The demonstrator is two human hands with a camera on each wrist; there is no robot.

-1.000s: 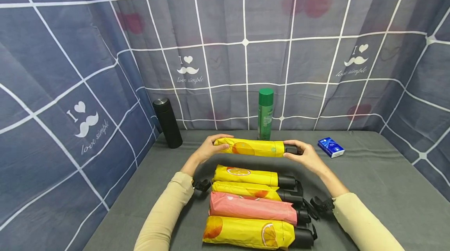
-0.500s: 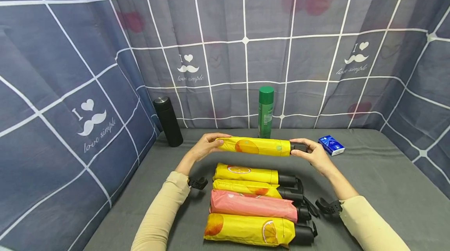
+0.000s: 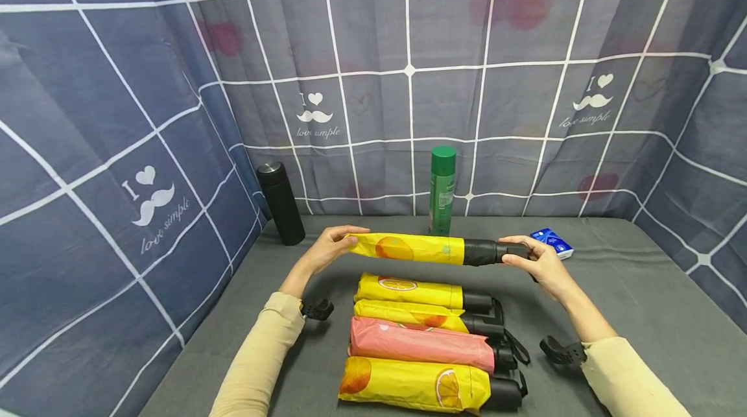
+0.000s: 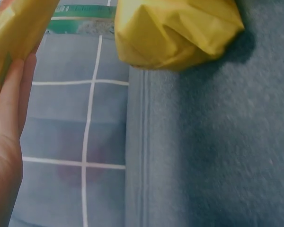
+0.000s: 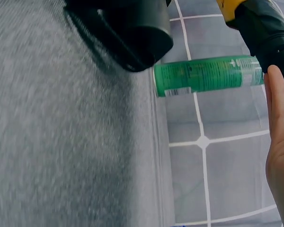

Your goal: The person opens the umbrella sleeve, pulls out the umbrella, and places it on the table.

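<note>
A folding umbrella (image 3: 480,252) lies level in the air, its left part inside a yellow fruit-print sleeve (image 3: 423,249). My left hand (image 3: 323,251) pinches the closed end of that sleeve between thumb and fingers. At the other end, my right hand (image 3: 545,269) grips the black handle, and a stretch of black umbrella shows between the sleeve's mouth and the hand. Below it, several sleeved umbrellas lie in a stack of rows: a yellow one (image 3: 408,291), another yellow one (image 3: 403,314), a pink one (image 3: 420,344) and a front yellow one (image 3: 411,383). Their black handles point right.
Behind the held umbrella a green spray can (image 3: 441,193) stands upright by the curtain. A black thermos flask (image 3: 281,206) stands at the back left. The blue box (image 3: 548,242) at the back right is partly hidden by my right hand. Grey cloth (image 3: 642,287) covers the table.
My hands have moved apart, right hand rightward and left hand leftward. The sleeve has slid along the umbrella, so more of its black body shows. The laid-out umbrellas have not moved.
</note>
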